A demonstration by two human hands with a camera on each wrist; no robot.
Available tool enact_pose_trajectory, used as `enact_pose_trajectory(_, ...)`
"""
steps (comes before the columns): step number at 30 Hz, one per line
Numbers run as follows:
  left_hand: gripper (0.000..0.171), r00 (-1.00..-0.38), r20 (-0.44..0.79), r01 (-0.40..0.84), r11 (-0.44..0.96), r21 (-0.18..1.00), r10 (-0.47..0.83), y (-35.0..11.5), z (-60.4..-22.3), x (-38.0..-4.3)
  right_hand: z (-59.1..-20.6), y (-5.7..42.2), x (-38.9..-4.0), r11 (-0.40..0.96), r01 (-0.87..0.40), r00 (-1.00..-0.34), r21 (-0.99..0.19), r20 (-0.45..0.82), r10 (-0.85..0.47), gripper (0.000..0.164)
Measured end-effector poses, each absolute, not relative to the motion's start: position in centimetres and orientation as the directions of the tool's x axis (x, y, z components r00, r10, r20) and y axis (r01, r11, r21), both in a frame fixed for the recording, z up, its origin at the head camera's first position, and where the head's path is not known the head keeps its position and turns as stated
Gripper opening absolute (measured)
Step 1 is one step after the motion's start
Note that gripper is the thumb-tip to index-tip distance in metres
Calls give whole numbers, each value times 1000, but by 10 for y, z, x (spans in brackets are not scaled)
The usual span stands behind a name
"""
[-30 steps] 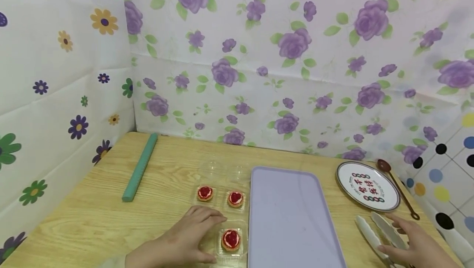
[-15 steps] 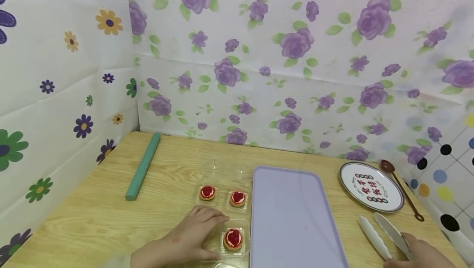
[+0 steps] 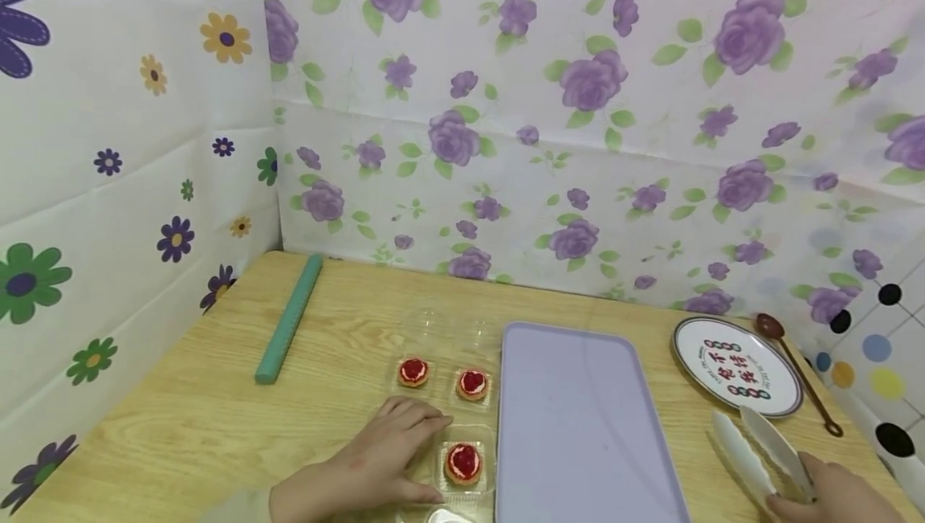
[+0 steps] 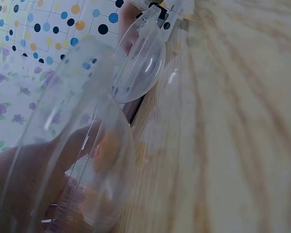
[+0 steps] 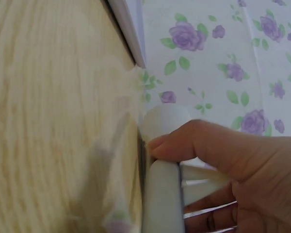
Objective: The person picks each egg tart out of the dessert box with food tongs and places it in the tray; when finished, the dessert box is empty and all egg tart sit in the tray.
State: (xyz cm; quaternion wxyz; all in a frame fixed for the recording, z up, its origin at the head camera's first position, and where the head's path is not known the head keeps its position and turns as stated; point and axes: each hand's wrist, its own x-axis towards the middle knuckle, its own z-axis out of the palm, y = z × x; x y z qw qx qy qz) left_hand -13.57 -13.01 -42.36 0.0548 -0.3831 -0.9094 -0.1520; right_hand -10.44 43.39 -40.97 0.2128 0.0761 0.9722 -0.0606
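In the head view my right hand point(image 3: 841, 491) grips a pair of tongs point(image 3: 747, 451) at the right, its pale arms spread apart and pointing away. Up close, the right wrist view shows the thumb pressed on one pale arm of the tongs point(image 5: 164, 194). My left hand point(image 3: 379, 459) rests at the left side of a clear plastic container point(image 3: 487, 439), index finger and thumb touching the edges of one compartment, fingers relaxed. Inside that compartment sits a red-topped tart point(image 3: 462, 463); two more tarts, the left one point(image 3: 413, 372) included, lie in compartments behind. Clear domed lids point(image 4: 140, 63) stand in the left wrist view.
A lilac tray point(image 3: 578, 410) lies between the hands, right beside the container. Behind the tongs are a white plate point(image 3: 737, 366) with red lettering and a brown spoon point(image 3: 802, 370). Toward the back left lies a green stick point(image 3: 291, 318). Flowered sheets hang behind the wooden table point(image 3: 347, 330).
My right hand has come down onto the tongs and gripped them; their tips have shifted slightly. The left hand keeps its place at the container, while the head view has turned a little left.
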Motion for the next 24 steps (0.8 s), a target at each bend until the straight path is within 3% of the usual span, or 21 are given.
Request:
enact_pose_trajectory(4,80,-700,220,714,658,237,680,-130,-424,-136,-394,420,-104,985,113,-935,-130,-350,61,84)
enact_pose_trajectory(11,78,-697,235,717,653,243,677,-129,-424,-137,-379,404,-102,975,130,-957,-179,-280,76,68)
enact_pose_trajectory(18,79,-713,206,700,664,264,670,-129,-422,-137,-358,391,-99,995,4,-992,-104,-122,-9,86)
enact_pose_trajectory(24,79,-711,209,701,658,273,671,-129,-422,-137,-342,373,-98,990,-17,-998,-142,-58,-26,90)
